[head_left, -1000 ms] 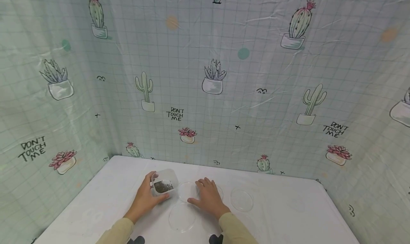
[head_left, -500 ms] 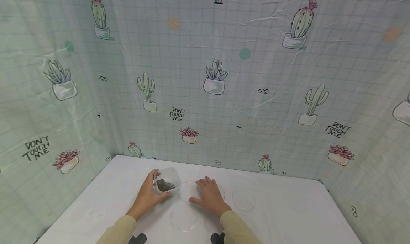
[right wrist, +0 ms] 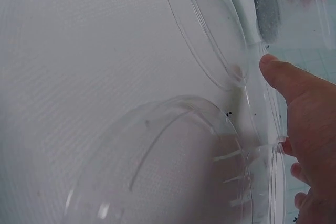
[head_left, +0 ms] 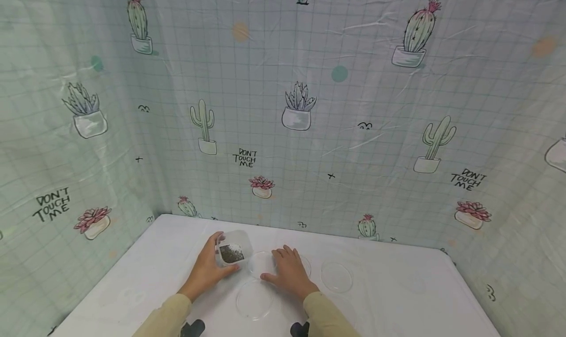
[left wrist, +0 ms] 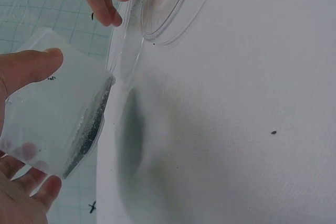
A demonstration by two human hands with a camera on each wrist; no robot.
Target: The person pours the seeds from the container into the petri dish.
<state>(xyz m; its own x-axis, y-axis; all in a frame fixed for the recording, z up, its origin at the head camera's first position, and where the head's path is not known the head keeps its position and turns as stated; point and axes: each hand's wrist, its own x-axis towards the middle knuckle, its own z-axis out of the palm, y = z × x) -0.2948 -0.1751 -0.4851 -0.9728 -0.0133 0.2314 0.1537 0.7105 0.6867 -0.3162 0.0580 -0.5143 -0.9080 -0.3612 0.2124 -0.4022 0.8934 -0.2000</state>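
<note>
A translucent plastic container (head_left: 236, 239) with dark granular stuff (head_left: 231, 253) inside is held by my left hand (head_left: 205, 268), the thumb on the near side and fingers round the far side. In the left wrist view this container (left wrist: 58, 98) is tilted above the table, the dark grains (left wrist: 90, 132) gathered along its lower side. My right hand (head_left: 291, 274) lies with loose fingers over clear round dishes, between a dish (head_left: 262, 265) beside the container and one partly hidden behind the hand. In the right wrist view its fingertips are close to a dish rim; contact is unclear.
More clear round dishes lie on the white table (head_left: 407, 288): one dish (head_left: 255, 300) in front and another dish (head_left: 336, 277) to the right. Several dark specks dot the tabletop. A cactus-print curtain (head_left: 327, 145) surrounds the table's back and sides.
My left hand and the container have shifted slightly right and away from me. The right hand has stayed in place. The head view has turned a little.
</note>
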